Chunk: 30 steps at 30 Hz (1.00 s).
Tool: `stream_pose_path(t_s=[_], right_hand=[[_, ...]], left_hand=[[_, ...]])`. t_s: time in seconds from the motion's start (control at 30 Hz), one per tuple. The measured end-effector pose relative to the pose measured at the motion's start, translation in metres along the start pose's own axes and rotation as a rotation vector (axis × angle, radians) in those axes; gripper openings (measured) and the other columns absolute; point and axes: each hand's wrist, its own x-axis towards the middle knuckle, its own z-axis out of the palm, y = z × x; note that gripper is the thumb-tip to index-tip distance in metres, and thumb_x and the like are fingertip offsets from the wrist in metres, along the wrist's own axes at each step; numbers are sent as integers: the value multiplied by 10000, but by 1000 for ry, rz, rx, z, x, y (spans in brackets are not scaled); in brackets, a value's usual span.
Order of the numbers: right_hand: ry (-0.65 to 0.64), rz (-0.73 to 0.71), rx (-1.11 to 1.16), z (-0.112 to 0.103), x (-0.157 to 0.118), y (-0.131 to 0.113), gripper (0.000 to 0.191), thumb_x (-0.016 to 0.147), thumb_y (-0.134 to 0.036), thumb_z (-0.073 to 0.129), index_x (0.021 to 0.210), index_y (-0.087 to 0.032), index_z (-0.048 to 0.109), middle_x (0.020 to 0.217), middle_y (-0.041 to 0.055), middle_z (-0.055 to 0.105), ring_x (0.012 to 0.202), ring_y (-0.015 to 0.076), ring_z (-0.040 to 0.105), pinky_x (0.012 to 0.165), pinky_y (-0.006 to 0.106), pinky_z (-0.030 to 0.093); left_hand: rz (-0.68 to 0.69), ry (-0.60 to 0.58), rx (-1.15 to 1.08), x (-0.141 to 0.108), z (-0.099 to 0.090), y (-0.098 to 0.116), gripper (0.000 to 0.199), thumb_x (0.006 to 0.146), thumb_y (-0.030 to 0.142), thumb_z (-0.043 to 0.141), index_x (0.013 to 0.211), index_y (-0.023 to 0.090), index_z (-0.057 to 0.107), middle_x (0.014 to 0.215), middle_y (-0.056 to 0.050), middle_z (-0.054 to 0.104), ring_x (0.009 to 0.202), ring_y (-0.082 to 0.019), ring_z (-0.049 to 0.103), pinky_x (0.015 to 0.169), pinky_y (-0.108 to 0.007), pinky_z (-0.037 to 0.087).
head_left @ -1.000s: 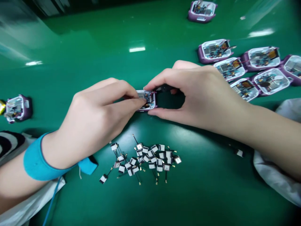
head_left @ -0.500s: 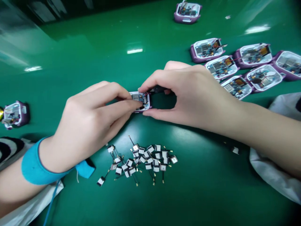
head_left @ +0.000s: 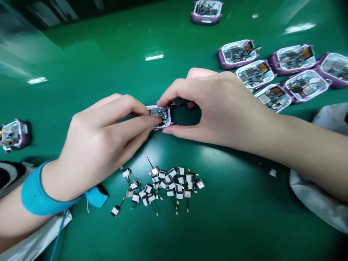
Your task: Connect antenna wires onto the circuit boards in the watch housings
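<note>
A small open purple-and-white watch casing (head_left: pixel 169 117) with a circuit board inside is between my two hands. My right hand (head_left: pixel 217 105) grips its right end, forefinger on the far edge and thumb on the near edge. Under the right fingers sits a dark, slim object (head_left: pixel 181 102) whose kind I cannot make out. My left hand (head_left: pixel 108 130) is closed about the casing's left end, one fingertip pressing on the board. Whether a tiny part is under that fingertip is hidden. Nearer me lies a loose pile of small square antenna modules (head_left: pixel 168 181) with short black cables.
Several open purple casings with boards (head_left: pixel 292 59) cluster at the right, beside my right forearm. A single casing (head_left: pixel 208 12) sits at the far edge, another casing (head_left: pixel 16 135) at far left. A blue wrist strap (head_left: pixel 49 192) with a cord circles my left wrist.
Both hands keep the same hold on the casing. The view has shifted slightly, and the single far casing now appears further left relative to the cluster.
</note>
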Motion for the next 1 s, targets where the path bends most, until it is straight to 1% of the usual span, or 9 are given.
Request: stream_pose_path(t_s=[0.17,0.4,0.47,0.57,0.67,0.77,0.87,0.93,1.0], right_hand=[[-2,19,20,0,0,0,312,676,-401,634,928,-225,582,768,-30,557,848,164,558,708,284,440],[26,-121,-93,-1,-1,3,319,715,-374,611,957,-170,572,778,0,584,767,156,535,595,273,448],[17,-119,-60,-3,-2,4,350,750,-392,575,1010,-160,543,852,13,595,806,162,539,633,288,471],[40,-81,14,-10,-4,6,257,870,-316,393,1076,-198,493,978,8,580,925,151,538,795,317,471],[71,-74,24,-17,-7,8,269,900,-240,296,1023,-205,533,1064,25,528,1023,146,494,896,337,422],[124,-66,-6,-22,-10,6,265,879,-274,378,997,-181,596,948,62,506,932,147,492,807,328,447],[248,-67,18,-23,-14,1,206,838,-223,482,983,-167,617,749,25,547,781,104,517,685,267,462],[347,-63,75,-22,-16,-3,116,768,-177,582,873,-162,630,719,1,597,711,80,535,627,238,470],[417,-38,147,-19,-17,-6,133,679,-125,664,799,-162,620,753,-13,636,687,71,561,589,216,488]], left_hand=[[-29,-3,-6,0,0,1,143,814,166,533,910,156,638,881,-38,605,781,-130,543,675,-248,414],[-26,-17,26,0,1,4,152,835,186,501,896,139,631,854,-57,602,751,-139,539,639,-263,422],[-6,-1,17,1,2,3,131,822,174,519,865,132,635,829,-59,605,733,-143,547,621,-263,431],[11,28,6,2,5,0,116,813,175,530,835,131,635,809,-58,609,736,-158,570,621,-271,457],[7,32,13,1,7,-1,121,820,185,516,848,151,629,812,-47,610,749,-156,577,633,-265,476],[7,39,21,0,8,-2,138,831,197,494,834,162,628,803,-40,604,755,-152,574,637,-257,486],[21,36,16,-2,7,-2,175,843,194,465,818,152,634,789,-45,596,739,-154,567,634,-264,492],[30,30,20,-2,7,-2,197,849,187,448,825,140,638,786,-54,593,722,-155,560,623,-269,492],[35,28,26,-2,6,-2,206,849,181,442,830,129,641,783,-62,592,710,-158,556,618,-273,491]])
